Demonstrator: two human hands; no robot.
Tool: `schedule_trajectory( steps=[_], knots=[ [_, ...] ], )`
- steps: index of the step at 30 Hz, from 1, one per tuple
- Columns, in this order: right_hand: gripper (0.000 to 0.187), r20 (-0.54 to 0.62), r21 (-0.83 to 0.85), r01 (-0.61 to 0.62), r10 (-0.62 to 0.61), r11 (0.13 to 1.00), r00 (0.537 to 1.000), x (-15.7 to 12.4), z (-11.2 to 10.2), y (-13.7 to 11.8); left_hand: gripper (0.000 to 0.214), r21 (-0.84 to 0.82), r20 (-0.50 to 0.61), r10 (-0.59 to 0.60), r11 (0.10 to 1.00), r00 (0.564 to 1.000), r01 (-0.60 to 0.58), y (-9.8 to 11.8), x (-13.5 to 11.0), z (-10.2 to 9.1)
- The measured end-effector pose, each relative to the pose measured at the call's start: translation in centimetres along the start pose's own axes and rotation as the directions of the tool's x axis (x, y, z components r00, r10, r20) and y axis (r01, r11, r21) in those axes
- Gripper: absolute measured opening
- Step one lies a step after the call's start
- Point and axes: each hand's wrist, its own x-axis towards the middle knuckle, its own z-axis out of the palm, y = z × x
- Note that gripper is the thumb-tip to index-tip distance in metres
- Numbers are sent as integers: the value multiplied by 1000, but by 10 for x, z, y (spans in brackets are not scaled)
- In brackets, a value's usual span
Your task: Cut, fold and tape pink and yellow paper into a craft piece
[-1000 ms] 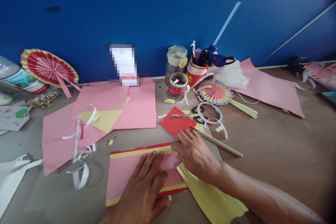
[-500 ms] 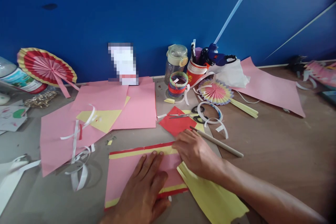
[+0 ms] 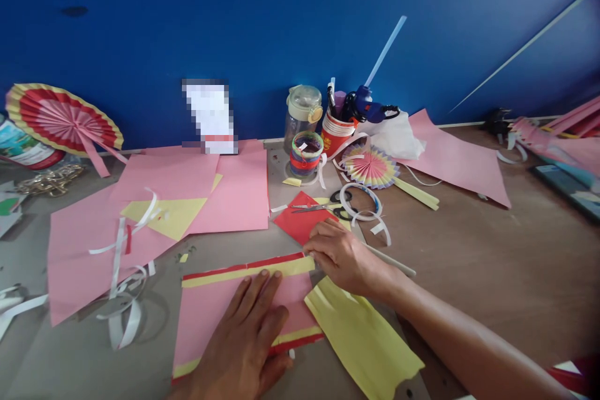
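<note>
Pink paper (image 3: pixel 209 309), best pressed flat under my left hand (image 3: pixel 248 331), fingers spread; my right hand (image 3: pixel 340 255) curls at its corner, grip unclear.

1. The left hand (image 3: pixel 248 331) lies spread on a pink sheet (image 3: pixel 210 309) edged in yellow and red.
2. The right hand (image 3: pixel 344 256), fingers curled, is at the sheet's far right corner.
3. Yellow paper (image 3: pixel 363 337) lies beside that hand.
4. Scissors (image 3: pixel 312 207) rest across red paper (image 3: pixel 295 225).

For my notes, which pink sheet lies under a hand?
The front sheet, bordered yellow and red, under the left hand; no hand touches other pink sheets.
</note>
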Motion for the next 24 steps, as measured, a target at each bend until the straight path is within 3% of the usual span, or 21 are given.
schedule_trajectory(
  steps=[3,15,24],
  knots=[
    [20,10,-38,10,-10,999,1000,-1,2,0,33,-2,-1,-8,1000,1000,8,1,-1,1],
    [7,76,-315,-122,153,941,985,-2,9,-8,35,-19,52,-37,999,998,38,2,-2,0],
    [19,106,-393,-85,137,915,985,-1,11,-15,35,-62,45,-47,997,998,50,2,-3,-3]
  ],
)
